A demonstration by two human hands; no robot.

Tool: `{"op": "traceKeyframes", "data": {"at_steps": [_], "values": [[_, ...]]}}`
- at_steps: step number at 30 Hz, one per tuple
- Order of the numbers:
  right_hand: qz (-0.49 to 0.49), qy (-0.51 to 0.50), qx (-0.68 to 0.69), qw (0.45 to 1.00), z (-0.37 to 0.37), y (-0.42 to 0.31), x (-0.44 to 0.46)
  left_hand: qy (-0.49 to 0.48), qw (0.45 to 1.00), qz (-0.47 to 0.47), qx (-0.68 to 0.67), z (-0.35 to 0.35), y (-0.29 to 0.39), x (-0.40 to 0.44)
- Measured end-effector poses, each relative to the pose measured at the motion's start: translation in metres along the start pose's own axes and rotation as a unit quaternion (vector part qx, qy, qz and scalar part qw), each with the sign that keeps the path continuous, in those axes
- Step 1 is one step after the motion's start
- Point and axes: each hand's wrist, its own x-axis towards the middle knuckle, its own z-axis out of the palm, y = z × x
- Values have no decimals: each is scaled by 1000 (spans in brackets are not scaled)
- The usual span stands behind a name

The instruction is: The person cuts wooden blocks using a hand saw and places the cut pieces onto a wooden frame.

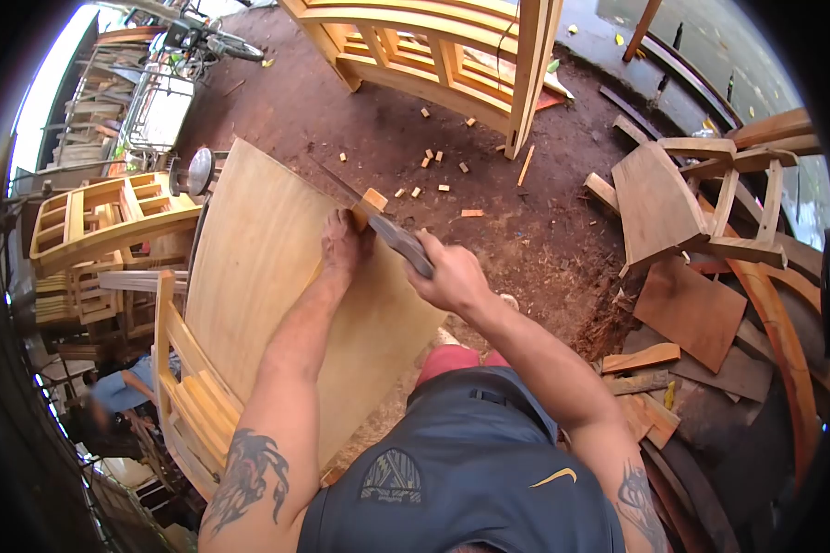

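Observation:
A pale, broad wooden panel (249, 221) lies flat in front of me. At its right edge my left hand (343, 241) is closed around a small strip of wood (374, 199), whose light end sticks out past the fingers. My right hand (454, 275) grips the dark handle of what looks like a hand saw (400, 241). Its narrow blade, seen almost edge-on, points away to the upper left and crosses beside the strip's end. I cannot tell whether the blade touches the wood.
Several small offcuts (426, 161) are scattered on the earth floor. A slatted wooden frame (415, 69) stands ahead. To the right are a wooden chair frame (659, 198) and loose boards (692, 309). More slatted furniture (111, 212) and another person (124, 387) are at left.

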Motion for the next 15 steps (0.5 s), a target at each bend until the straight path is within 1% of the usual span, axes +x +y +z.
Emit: {"op": "traceKeyframes", "data": {"at_steps": [2,4,5,8,11,13,15], "values": [[5,-17,-8,1000,4,-8,25,1,1000,-6,13,0,-5,5],[32,-36,-12,999,1,-9,19,-2,1000,-17,22,2,2,1],[26,-24,-10,999,-5,-9,11,7,1000,-12,20,3,5,5],[18,-4,12,1000,-28,-7,-53,13,1000,-6,19,-4,3,-3],[25,-14,18,999,-87,-8,-131,21,1000,-2,10,-10,12,4],[-2,3,3,1000,-106,2,-182,25,999,0,19,-10,9,1],[2,-1,0,1000,-124,-9,-201,31,999,2,14,-10,9,2]]}}
